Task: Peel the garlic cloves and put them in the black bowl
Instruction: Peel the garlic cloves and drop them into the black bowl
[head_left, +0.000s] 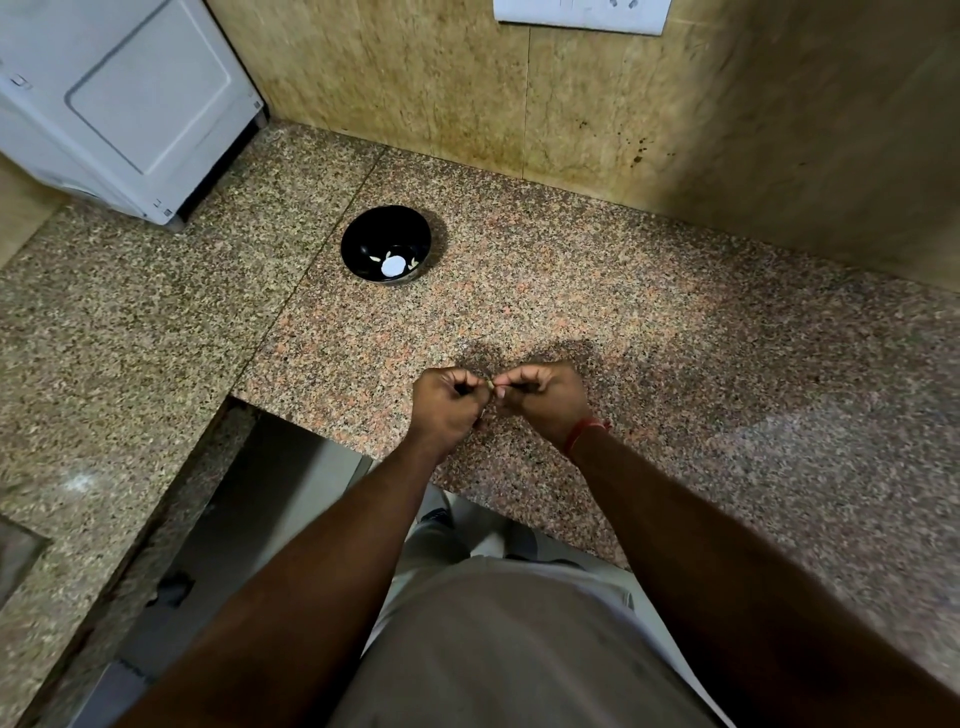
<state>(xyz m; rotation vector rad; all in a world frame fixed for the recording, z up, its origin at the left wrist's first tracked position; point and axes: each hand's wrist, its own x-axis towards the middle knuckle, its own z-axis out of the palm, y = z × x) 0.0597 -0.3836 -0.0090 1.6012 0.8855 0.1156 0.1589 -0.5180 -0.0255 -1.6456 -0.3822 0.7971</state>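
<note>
Both my left hand (448, 402) and right hand (540, 397) pinch a garlic clove (490, 385) above speckled granite counter (675, 322); glossy round black bowl (385, 243) sits far, white appliance (119, 98) far left.

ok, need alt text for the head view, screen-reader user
Two bare hands, left hand and right hand, meet over a speckled granite counter, both pinching a small garlic clove between their fingertips. Farther back stands a round glossy black bowl holding a few pale peeled cloves, with a white appliance at far left.
</note>
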